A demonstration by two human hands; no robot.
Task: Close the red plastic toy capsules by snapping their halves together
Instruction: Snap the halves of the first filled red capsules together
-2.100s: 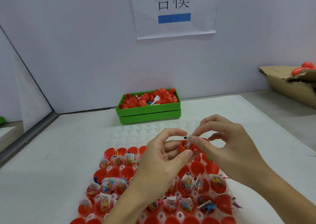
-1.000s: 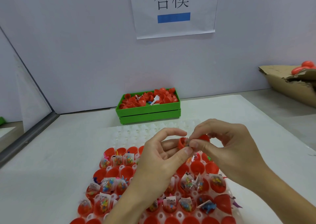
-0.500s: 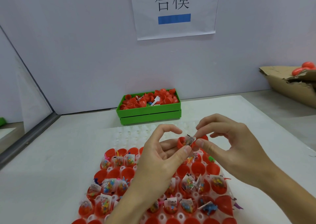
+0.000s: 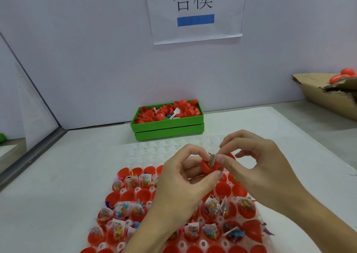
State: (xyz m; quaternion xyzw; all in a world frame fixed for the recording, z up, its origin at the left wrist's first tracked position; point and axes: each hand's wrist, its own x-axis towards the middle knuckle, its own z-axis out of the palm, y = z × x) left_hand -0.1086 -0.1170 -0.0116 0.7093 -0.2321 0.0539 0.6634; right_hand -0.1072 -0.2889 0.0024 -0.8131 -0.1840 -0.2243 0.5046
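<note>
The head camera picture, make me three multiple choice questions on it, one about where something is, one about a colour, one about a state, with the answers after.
1. Where does the green crate sit?
A. Against the back wall, beyond the tray
B. On the cardboard box
C. Under the person's wrists

2. What colour is the bar on the paper sign?
A. Red
B. Blue
C. Green

3. In what state is the capsule half in the left hand?
A. Snapped shut
B. Open, with a small packet at its mouth
C. Lying in the tray

Answers:
1 A, the crate stands at the foot of the wall, past the white tray.
2 B, a blue bar lies under the characters.
3 B, the right hand pinches the packet at the open red half.
</note>
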